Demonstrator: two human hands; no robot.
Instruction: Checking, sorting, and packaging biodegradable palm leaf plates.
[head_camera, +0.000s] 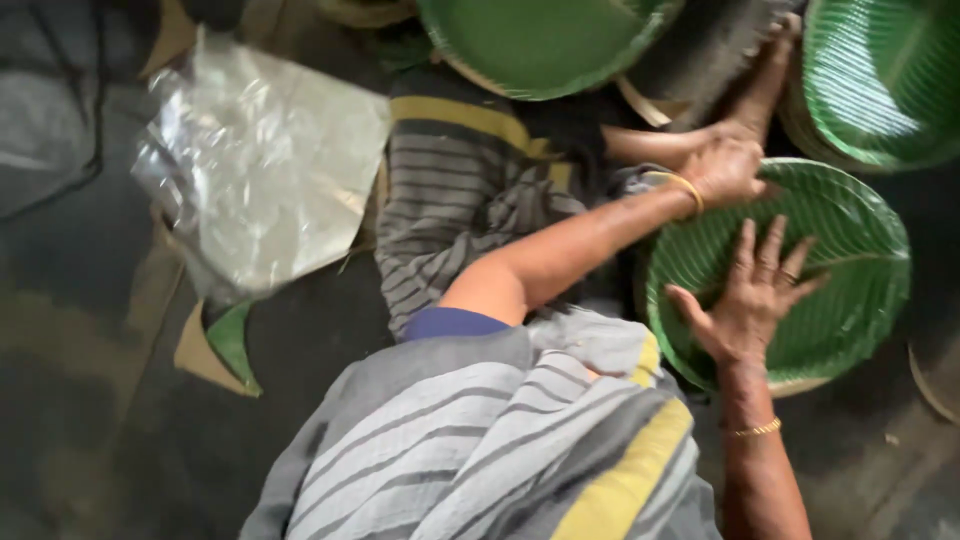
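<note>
Item: green leaf-patterned plate (860, 270), round, ribbed with pale veins and a midrib line, shallow raised rim.
Position: right of the frame, low on the dark floor (100, 430), just in front of the person's lap. A tan edge shows under its lower rim, so it probably lies on top of other plates.
Right hand (755, 290): palm down on the face of the plate, fingers spread and pointing away from the body, thumb out to the side. It holds nothing.
Left hand (725, 170): reached across the body to the plate's far rim and curled there. Whether it pinches the rim or only rests on it cannot be told.
Step in hand (judgement): the plate is being pressed flat and steadied under both hands.
Next move calls for (judgement): a sure hold on the rim before any lift, as the thin plate would likely bend under a one-sided pull.
Neighbouring plates: second green plate (540, 40) at the top centre and third green plate (880, 70) at the top right, both of the same kind and partly cut off by the frame.
Cloth: grey-and-yellow striped cloth (460, 190) lying between the lap and the upper plates.
Wrapping: crumpled clear plastic sheet (270, 170) to the left, well apart from the hands.
Scrap: green offcut (232, 340) on brown card below the plastic.
</note>
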